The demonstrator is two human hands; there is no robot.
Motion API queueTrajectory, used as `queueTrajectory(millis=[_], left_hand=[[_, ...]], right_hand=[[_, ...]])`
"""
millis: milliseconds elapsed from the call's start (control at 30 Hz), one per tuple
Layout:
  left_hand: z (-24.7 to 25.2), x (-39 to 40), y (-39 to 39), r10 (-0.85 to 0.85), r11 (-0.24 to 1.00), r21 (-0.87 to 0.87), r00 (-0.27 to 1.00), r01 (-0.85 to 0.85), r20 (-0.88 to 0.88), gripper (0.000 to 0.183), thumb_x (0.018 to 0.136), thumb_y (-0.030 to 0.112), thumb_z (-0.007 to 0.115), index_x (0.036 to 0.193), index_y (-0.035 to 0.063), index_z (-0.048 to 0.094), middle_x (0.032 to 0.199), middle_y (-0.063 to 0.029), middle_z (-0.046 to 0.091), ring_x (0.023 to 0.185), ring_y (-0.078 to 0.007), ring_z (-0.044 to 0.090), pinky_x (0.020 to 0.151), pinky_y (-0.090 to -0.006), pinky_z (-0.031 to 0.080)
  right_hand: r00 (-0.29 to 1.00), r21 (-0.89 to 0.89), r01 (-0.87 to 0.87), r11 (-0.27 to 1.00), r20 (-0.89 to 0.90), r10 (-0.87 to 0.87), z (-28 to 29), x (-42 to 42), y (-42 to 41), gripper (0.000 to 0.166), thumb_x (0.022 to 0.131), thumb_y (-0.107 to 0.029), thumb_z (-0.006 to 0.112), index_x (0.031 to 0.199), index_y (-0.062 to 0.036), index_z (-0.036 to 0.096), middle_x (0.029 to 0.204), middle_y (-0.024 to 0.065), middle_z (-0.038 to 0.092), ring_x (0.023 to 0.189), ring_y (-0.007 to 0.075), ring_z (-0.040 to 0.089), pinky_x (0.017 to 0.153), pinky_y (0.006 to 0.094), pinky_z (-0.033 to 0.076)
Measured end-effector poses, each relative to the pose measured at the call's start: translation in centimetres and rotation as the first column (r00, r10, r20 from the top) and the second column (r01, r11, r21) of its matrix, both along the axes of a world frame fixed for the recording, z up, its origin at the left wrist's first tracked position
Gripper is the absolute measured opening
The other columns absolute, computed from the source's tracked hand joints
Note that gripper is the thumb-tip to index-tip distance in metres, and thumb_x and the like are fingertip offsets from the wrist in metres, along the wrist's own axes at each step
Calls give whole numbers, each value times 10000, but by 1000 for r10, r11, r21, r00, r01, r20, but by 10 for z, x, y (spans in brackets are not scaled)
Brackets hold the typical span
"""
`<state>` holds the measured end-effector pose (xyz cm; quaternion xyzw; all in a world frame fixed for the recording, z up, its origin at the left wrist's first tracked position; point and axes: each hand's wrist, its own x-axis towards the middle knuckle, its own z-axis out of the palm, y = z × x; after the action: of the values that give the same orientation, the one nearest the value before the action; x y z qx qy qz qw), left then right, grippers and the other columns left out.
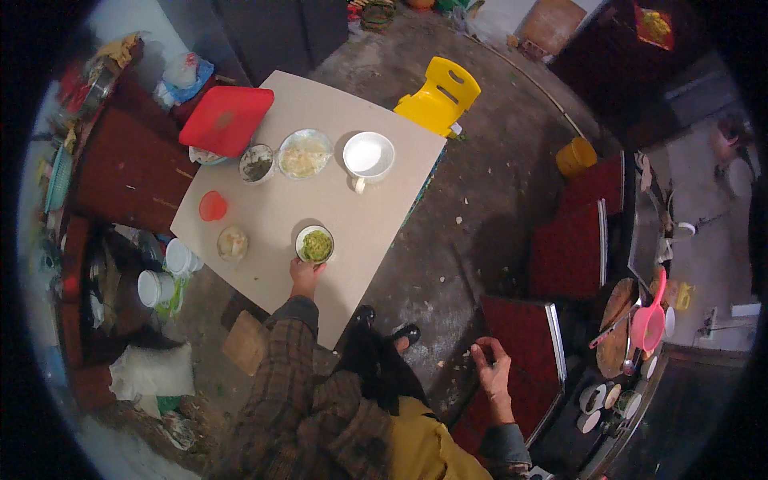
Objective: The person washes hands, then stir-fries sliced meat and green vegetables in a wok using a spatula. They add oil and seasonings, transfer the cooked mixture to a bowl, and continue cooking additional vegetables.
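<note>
My left hand [306,275] grips the near rim of a small white bowl [315,245] of shredded green food, at the near part of the pale table [288,207]. Beyond it stand a large white mug [368,157], a plate of pale food [305,154] and a bowl with dark contents [257,164]. Left of the held bowl are a container of pale pieces [232,243] and a red cup [213,206]. My right hand [492,363] hangs over the floor beside the red cabinet, fingers curled and nothing visible in it.
A yellow plastic chair [441,99] stands at the table's far right corner. A red square lid [228,120] covers part of the far left edge. To the right, open red cabinet doors [570,252] jut out below a counter with a pink ladle [648,324]. White buckets [157,288] sit at left.
</note>
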<state>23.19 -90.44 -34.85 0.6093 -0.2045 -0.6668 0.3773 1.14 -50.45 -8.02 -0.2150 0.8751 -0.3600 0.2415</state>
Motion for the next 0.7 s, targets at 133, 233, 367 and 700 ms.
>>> queueTrajectory(millis=[133,233,367,700], left_hand=[[37,15,42,-538,764,1,636,645,553,221,900,133,533,1045,-34,544,911,-185,620,814,-238,654,611,-352,550],[70,-21,99,-237,911,289,948,293,-214,313,935,249,479,941,-46,581,735,-139,640,643,-218,624,576,-315,502],[143,-86,197,-845,337,267,415,903,-336,294,943,312,476,970,25,538,880,-199,653,755,-291,655,629,-337,533],[291,-210,420,-620,-61,-92,-110,994,-777,313,980,355,462,969,74,597,1123,-136,627,1022,-282,603,890,-413,475]], right_hand=[[988,-59,82,995,136,-73,7,18,3,343,945,-354,537,972,-17,598,843,60,629,761,134,586,701,287,478],[976,-117,168,979,159,-148,8,26,18,432,991,-416,426,994,-15,586,914,67,599,778,151,590,713,294,483],[942,-197,218,956,-212,-259,26,25,41,367,997,-343,437,1004,-14,599,949,63,506,796,141,537,697,281,465],[895,-484,215,848,-251,-370,92,49,168,306,888,-175,607,1160,-41,567,1115,123,561,973,264,567,849,353,460]])
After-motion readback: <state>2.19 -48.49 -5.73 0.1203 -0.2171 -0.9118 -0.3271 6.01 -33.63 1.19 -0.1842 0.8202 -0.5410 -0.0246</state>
